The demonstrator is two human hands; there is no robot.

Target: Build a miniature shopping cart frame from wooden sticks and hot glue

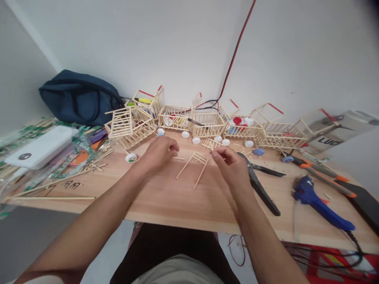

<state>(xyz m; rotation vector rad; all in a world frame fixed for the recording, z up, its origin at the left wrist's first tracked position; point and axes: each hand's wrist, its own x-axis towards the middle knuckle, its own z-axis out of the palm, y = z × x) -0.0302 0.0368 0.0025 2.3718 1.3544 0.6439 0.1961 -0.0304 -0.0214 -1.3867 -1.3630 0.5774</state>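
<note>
A small frame of thin wooden sticks (194, 165) lies flat on the wooden table (177, 205) between my hands. My left hand (160, 152) rests just left of it with fingers curled, fingertips pinched near a short loose stick (178, 158). My right hand (231, 165) hovers just right of the frame, fingers bent and partly closed; whether it holds anything is hidden. Neither hand clearly touches the frame.
A row of stick-built carts (207, 122) with red handles lines the back wall, white bottle caps (185, 135) before them. Black pliers (260, 185), a blue glue gun (319, 201) and an orange-handled tool (322, 175) lie right. A dark bag (79, 96) and packets of sticks (44, 154) sit left.
</note>
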